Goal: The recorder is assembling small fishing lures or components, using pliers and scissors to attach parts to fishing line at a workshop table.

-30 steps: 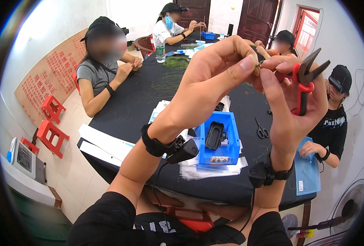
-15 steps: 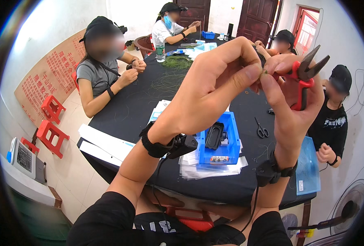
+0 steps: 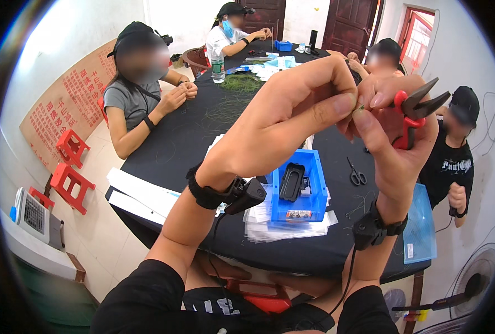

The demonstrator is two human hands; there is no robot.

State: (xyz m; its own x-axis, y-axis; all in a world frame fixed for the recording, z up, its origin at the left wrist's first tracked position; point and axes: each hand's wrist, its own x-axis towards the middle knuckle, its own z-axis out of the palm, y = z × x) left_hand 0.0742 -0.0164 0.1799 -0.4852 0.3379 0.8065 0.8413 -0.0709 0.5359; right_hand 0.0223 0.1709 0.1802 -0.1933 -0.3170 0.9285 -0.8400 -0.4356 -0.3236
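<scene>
My left hand (image 3: 303,111) and my right hand (image 3: 395,133) are raised together above the table, their thumbs and fingertips meeting. Between the tips is a small green strand (image 3: 361,107), too fine to make out fully. The left fingers are pinched closed on it. In my right hand's palm lies a pair of pliers (image 3: 408,118) with red handles, its dark jaws apart and pointing up to the right. The right thumb and forefinger pinch at the same green strand. Part of the handles is hidden by fingers.
Below my hands, a blue tray (image 3: 321,189) holds a black case (image 3: 292,181) and rests on clear plastic sheets (image 3: 258,231). Scissors (image 3: 357,173) lie to its right, a blue folder (image 3: 420,222) beyond. Green strands (image 3: 242,83) and a bottle (image 3: 218,69) are farther off. Several people sit around.
My hands stay close together and have shifted slightly. The pliers have tilted a little to the right. The person at the right has raised a hand slightly.
</scene>
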